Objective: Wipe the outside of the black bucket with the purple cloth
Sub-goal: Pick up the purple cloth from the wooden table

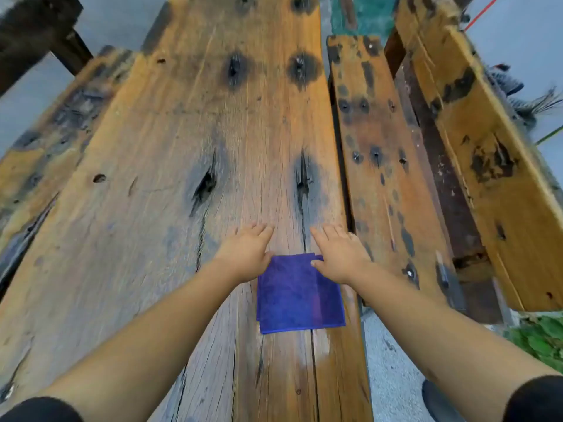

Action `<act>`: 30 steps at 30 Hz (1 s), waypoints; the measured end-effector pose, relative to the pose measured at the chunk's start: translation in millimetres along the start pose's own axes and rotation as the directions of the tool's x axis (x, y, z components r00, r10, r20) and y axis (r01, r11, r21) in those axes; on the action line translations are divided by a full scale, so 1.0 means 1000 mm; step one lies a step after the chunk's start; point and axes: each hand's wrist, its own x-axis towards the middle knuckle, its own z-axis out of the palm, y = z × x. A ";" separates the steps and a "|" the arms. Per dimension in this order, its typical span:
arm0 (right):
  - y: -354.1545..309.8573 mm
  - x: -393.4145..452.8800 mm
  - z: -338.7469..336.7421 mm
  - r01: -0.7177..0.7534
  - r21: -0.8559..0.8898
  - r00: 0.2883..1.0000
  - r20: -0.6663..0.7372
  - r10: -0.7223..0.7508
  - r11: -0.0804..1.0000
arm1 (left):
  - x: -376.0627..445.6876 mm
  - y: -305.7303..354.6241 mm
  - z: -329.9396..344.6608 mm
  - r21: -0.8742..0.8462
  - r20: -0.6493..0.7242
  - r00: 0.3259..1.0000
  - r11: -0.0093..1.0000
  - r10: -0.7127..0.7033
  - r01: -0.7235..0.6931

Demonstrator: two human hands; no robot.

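Weathered wooden plank table (182, 147); folded purple cloth (298, 295) lying flat.

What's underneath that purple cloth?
The folded purple cloth lies flat on a weathered wooden plank, with both hands at its far edge. Whatever sits directly beneath it is covered; nothing bulges.

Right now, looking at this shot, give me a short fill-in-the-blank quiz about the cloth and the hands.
1. The folded cloth lying on the plank is ____ in colour.
2. The plank under the cloth is made of ____.
3. Both the left hand and the right hand are at the cloth's ____ edge, fingers spread.
4. The black ____ to be wiped is not in view.

Missing words: purple; wood; far; bucket
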 end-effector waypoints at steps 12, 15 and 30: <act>0.018 0.057 0.083 0.087 0.054 0.977 0.190 -0.096 0.995 | 0.052 -0.014 0.091 -0.074 0.219 0.974 0.994 -0.064 0.082; 0.023 0.062 0.089 0.102 0.084 0.982 0.152 -0.114 0.991 | 0.056 -0.020 0.101 -0.102 0.197 0.978 0.991 -0.062 0.083; 0.041 0.068 0.073 0.099 0.204 0.985 0.118 -0.125 0.974 | 0.066 -0.030 0.078 -0.171 0.111 0.994 0.985 0.027 -0.008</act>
